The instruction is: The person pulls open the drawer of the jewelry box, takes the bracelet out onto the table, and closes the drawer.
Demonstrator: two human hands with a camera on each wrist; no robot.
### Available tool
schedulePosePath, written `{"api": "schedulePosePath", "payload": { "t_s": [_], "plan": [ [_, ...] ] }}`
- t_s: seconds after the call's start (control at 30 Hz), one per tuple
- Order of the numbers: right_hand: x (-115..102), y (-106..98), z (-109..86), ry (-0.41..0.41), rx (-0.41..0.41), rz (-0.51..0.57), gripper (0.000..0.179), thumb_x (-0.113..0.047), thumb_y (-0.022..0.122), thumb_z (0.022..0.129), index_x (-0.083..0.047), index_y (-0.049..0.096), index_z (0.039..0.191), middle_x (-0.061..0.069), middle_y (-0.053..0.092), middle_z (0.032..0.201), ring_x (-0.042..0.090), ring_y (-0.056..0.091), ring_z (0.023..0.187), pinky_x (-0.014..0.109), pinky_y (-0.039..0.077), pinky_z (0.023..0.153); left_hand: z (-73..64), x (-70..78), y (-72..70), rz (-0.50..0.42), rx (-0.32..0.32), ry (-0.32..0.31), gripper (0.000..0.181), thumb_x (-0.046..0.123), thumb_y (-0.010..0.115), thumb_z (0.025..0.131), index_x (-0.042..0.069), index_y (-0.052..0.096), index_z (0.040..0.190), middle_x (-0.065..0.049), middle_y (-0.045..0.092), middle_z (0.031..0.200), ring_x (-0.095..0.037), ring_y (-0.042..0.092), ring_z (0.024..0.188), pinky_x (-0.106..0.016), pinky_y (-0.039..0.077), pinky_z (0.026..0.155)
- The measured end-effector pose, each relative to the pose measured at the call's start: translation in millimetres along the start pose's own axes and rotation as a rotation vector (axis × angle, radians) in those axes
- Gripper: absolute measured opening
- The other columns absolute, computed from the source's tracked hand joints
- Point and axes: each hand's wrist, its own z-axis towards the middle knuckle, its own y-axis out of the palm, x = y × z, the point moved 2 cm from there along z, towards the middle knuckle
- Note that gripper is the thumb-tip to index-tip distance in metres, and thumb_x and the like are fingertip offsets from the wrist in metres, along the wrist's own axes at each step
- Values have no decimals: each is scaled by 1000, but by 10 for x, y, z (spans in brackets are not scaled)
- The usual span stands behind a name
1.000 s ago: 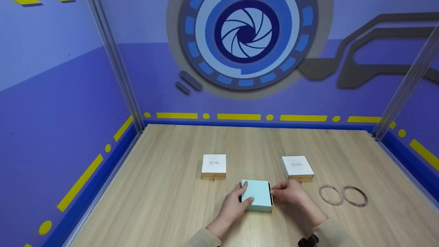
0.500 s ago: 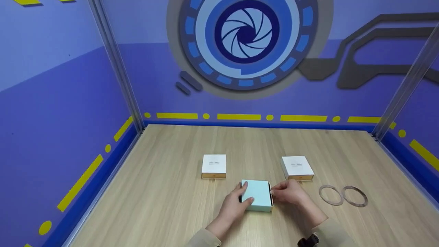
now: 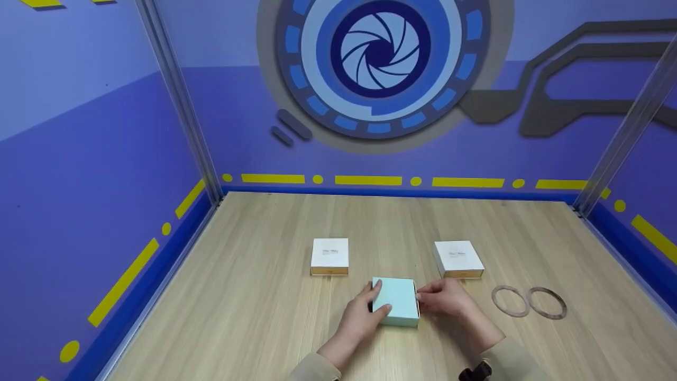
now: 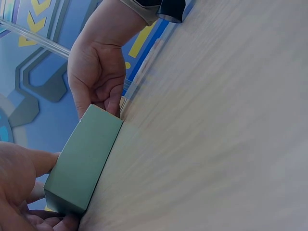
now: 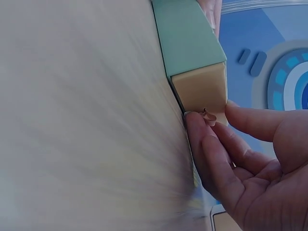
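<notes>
A pale green drawer box [image 3: 395,300] lies on the table between my hands. My left hand [image 3: 359,316] grips its left end, thumb across the top; the left wrist view shows fingers curled round that end of the box [image 4: 84,161]. At the opposite end, the fingers and thumb of my right hand [image 3: 449,298] are bent against the box's cream inner drawer [image 5: 201,89]. In the right wrist view a small tan ribbon pull [image 5: 209,117] sticks out by those fingertips. The drawer sits almost flush with the green sleeve, its inside hidden.
Two white boxes with printed lids stand behind, a left one [image 3: 330,255] and a right one [image 3: 459,258]. Two bangle-like rings, one pale [image 3: 495,300] and one darker [image 3: 564,307], lie on the table [image 3: 254,296] at the right. Printed walls enclose the table.
The drawer has slid left into the green sleeve, closing the dark gap at its right end. My right fingertips have shifted slightly left with it; my left hand keeps its place.
</notes>
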Motion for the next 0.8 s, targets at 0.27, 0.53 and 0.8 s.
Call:
{"api": "schedulePosePath", "payload": {
  "t_s": [0.27, 0.53, 0.8],
  "plan": [
    [43, -2, 14, -31, -66, 96, 32, -14, 70, 98, 14, 70, 113, 15, 79, 101, 16, 76, 87, 28, 64, 76, -12, 3, -8, 5, -8, 4, 64, 27, 70, 98, 9, 46, 154, -25, 34, 164, -45, 31, 153, -59, 27, 125],
    [45, -16, 25, -18, -95, 139, 34, -15, 71, 98, 13, 70, 116, 12, 79, 102, 13, 75, 89, 26, 64, 79, -12, 24, -63, -9, -94, -16, 75, 34, 74, 95, 10, 40, 158, -24, 26, 168, -42, 24, 157, -57, 23, 127],
    [41, 4, 33, -52, -66, 128, 41, -14, 74, 95, 15, 64, 123, 11, 76, 104, 11, 71, 88, 23, 62, 76, 3, 25, -64, 4, -107, -14, 90, 27, 86, 85, 7, 38, 158, -28, 25, 167, -43, 24, 157, -56, 24, 128]
  ]
}}
